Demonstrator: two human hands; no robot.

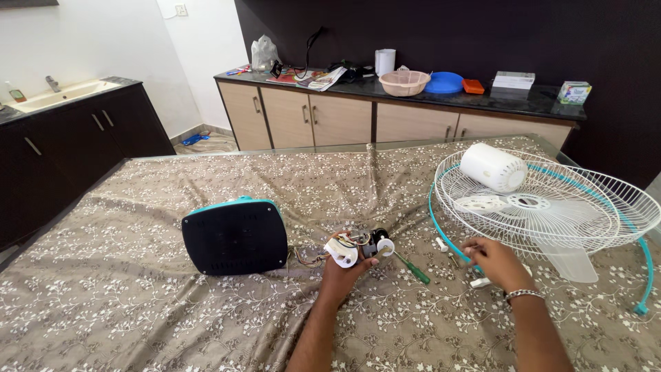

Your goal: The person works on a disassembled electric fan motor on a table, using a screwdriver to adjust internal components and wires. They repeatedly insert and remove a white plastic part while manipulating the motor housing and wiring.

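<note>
My left hand grips a small fan motor assembly with white plastic parts and coloured wires, held just above the patterned tablecloth. Wires run from it to the black and teal fan base lying on its side to the left. My right hand rests on the cloth near the edge of the white wire fan grille, fingers pinched on something small that I cannot make out. A green-handled screwdriver lies between my hands. A white motor cover sits on the grille.
Small white parts lie near my right hand. A teal grille ring curves along the right. The table carries a brown floral cloth. A counter behind holds bowls, boxes and papers. A sink stands at left.
</note>
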